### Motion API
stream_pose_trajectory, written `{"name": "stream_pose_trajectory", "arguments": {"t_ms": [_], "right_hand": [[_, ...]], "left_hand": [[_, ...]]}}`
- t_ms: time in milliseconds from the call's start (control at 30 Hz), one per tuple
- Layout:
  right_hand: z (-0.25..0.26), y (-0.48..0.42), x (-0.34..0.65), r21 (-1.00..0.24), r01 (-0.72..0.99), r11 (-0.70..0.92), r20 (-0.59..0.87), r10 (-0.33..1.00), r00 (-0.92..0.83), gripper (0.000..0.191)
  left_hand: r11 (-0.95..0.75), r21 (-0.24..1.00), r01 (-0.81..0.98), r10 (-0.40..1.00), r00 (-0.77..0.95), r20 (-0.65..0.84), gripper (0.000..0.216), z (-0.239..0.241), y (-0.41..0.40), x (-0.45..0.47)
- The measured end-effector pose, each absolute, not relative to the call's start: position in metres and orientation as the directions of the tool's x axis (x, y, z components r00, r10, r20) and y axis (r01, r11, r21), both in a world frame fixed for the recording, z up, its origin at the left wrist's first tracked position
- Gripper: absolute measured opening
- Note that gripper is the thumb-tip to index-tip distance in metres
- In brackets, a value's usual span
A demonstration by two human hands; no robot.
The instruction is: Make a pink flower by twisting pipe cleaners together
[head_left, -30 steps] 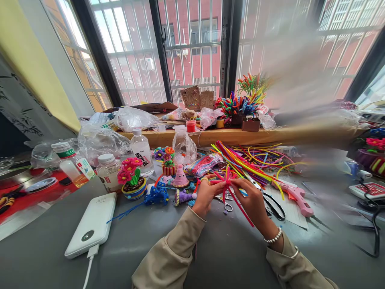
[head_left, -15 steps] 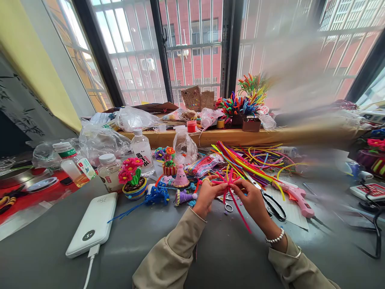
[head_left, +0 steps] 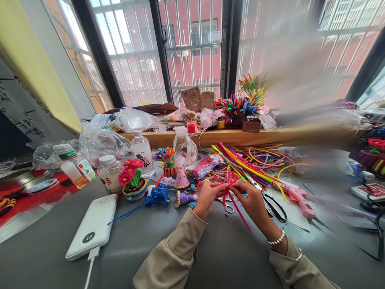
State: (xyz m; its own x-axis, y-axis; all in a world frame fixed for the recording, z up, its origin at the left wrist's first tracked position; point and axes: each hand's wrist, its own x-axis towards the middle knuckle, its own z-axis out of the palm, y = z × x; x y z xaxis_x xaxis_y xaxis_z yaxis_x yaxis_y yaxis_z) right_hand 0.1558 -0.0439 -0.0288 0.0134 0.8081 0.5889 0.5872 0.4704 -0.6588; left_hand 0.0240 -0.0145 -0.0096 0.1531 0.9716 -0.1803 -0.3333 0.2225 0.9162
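Observation:
Both hands meet above the grey table [head_left: 54,265] and pinch a bundle of pink pipe cleaners [head_left: 229,181]. My left hand [head_left: 207,196] grips the bundle from the left, fingers closed. My right hand [head_left: 252,200] grips it from the right, and one long pink stem [head_left: 242,217] hangs down below it toward me. Short pink ends stick up and out from the pinch point. Just behind the hands lies a heap of loose coloured pipe cleaners [head_left: 249,160].
Black scissors [head_left: 274,205] and a pink glue gun [head_left: 296,196] lie right of my hands. A white power bank [head_left: 93,226] sits at front left. Small pipe-cleaner flower pots [head_left: 132,180], bottles [head_left: 142,151] and plastic bags crowd the far side below the window ledge.
The hands have stayed in place, working the pink bundle; the hanging stem has shifted slightly and the short ends have changed angle. The view has tilted a little.

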Motion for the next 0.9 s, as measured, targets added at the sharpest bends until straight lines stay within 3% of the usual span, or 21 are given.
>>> {"name": "stream_pose_trajectory", "arguments": {"t_ms": [333,500,700,900], "right_hand": [[-0.0310,-0.0423,0.1554,-0.841,0.408,0.356,0.426,0.900,0.092,0.032],[-0.0310,-0.0420,0.1564,-0.883,0.319,0.346,0.396,0.911,0.110,0.032],[-0.0273,-0.0431,0.1569,-0.930,0.194,0.312,0.346,0.921,0.178,0.030],[-0.0294,-0.0418,0.1561,-0.919,0.193,0.344,0.376,0.912,0.165,0.026]], "left_hand": [[0.240,0.906,-0.350,0.966,0.175,-0.189,0.050,-0.0109,-0.0137,0.0239],[0.267,0.887,-0.376,0.959,0.195,-0.206,0.050,-0.0124,-0.0128,0.0236],[0.349,0.849,-0.397,0.910,0.360,-0.206,0.041,-0.0137,-0.0118,0.0214],[0.299,0.873,-0.386,0.918,0.367,-0.153,0.023,-0.0139,-0.0117,0.0203]]}}
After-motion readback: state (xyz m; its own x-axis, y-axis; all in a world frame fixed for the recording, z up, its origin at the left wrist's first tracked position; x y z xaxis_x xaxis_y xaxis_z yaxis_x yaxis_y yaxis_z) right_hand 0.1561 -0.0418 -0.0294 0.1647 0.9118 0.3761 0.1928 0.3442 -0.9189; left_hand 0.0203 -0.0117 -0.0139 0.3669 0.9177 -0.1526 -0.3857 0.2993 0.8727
